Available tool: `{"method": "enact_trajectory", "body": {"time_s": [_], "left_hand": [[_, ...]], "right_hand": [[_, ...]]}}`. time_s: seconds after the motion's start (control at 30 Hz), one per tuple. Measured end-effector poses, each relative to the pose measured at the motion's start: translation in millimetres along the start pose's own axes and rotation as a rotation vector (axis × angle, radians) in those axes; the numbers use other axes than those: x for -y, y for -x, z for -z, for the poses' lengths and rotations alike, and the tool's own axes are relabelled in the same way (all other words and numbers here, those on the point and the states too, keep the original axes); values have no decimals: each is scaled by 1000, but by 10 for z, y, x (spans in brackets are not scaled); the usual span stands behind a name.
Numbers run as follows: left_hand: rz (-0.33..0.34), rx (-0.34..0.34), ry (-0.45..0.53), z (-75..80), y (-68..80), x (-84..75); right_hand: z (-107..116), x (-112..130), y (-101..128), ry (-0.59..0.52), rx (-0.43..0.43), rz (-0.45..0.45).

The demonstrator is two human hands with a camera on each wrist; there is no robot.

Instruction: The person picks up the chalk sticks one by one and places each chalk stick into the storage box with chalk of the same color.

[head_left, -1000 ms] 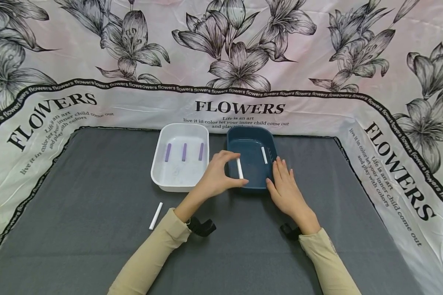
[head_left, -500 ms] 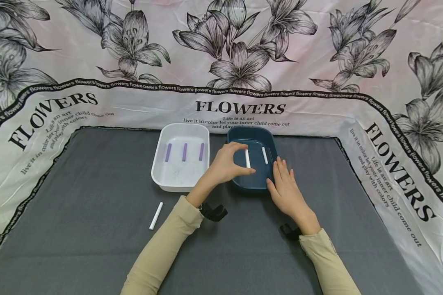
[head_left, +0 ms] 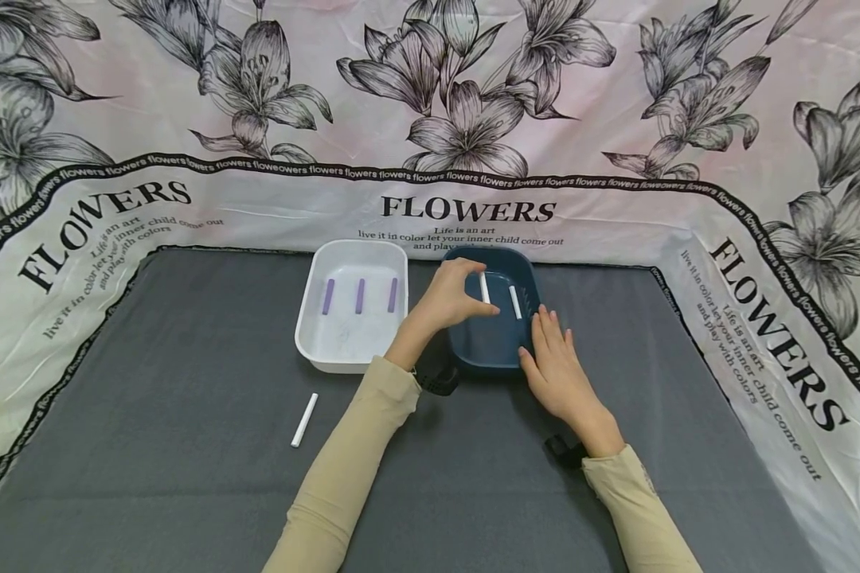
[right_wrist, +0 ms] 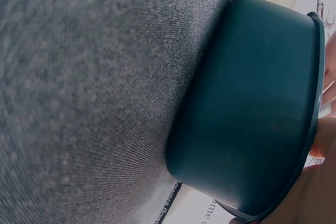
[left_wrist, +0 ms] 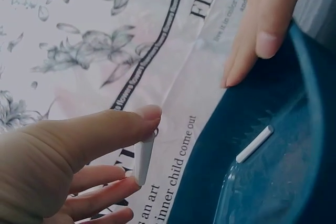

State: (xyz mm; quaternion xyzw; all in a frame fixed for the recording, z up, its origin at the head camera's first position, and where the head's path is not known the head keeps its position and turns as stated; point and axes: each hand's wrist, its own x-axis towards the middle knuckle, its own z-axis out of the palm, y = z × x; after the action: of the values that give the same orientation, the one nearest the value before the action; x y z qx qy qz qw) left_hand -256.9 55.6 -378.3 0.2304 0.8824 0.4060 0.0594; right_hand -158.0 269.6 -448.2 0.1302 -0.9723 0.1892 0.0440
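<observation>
Pinching a white stick [head_left: 484, 287] endwise with the left hand [head_left: 451, 294] over the blue tray [head_left: 489, 344], right of frame centre; resting the right hand [head_left: 560, 372], fingers straight, against it. Seemingly mid-placement; next, lower and release.

White sticks [head_left: 484, 288], dark-blue tray [head_left: 487, 346]; purple sticks [head_left: 360, 296], white tray [head_left: 344, 344]; grey tablecloth [head_left: 150, 430]; beige sleeves [head_left: 351, 461]; black-flowered pale backdrop [head_left: 466, 131].
</observation>
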Motion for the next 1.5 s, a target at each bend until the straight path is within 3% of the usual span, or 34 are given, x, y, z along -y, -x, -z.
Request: {"method": "enact_trajectory", "body": {"time_s": [0.33,0.83,1.3,1.5], "left_hand": [[53,-20,2,-29,-266,6],[103,-53,27,-259,-560,77],[148,-64,6,-374,-690,140],[164,-45,-46,-427,-705,199]], "right_hand": [[7,4,-10,0,17,-10],[23,-25,-15,-13,9,-2],[43,-47,-19,-23,6,14],[40,-51,-35,-23,1,17]]}}
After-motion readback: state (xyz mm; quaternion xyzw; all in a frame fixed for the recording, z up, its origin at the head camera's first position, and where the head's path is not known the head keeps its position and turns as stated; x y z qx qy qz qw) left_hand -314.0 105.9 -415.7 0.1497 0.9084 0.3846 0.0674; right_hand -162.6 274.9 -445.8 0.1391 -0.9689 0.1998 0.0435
